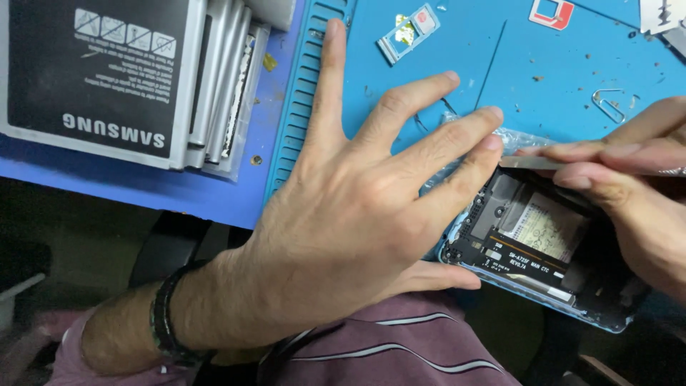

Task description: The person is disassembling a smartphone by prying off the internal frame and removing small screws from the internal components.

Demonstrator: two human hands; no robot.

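Prying at an opened phone (532, 246) with a thin metal tool (543, 163), as I read it.

From my seat, the left hand (364, 207) is spread wide, fingers fanned, its fingertips pressing the phone's upper-left corner where a clear plastic film (514, 137) bunches; it grips nothing. The right hand (636, 193) is closed narrowly around the flat tool, whose tip lies along the phone's top edge. The phone sits back-off, its board exposed, at the near edge of the blue work mat (457, 64), overhanging my lap. I judge the step to be separating a part at that top edge; the next move calls for a shallow blade angle and steady downward bracing. 1 card tray (409, 32), 1 paper clip (609, 106) and stacked batteries (136, 71) lie farther off.
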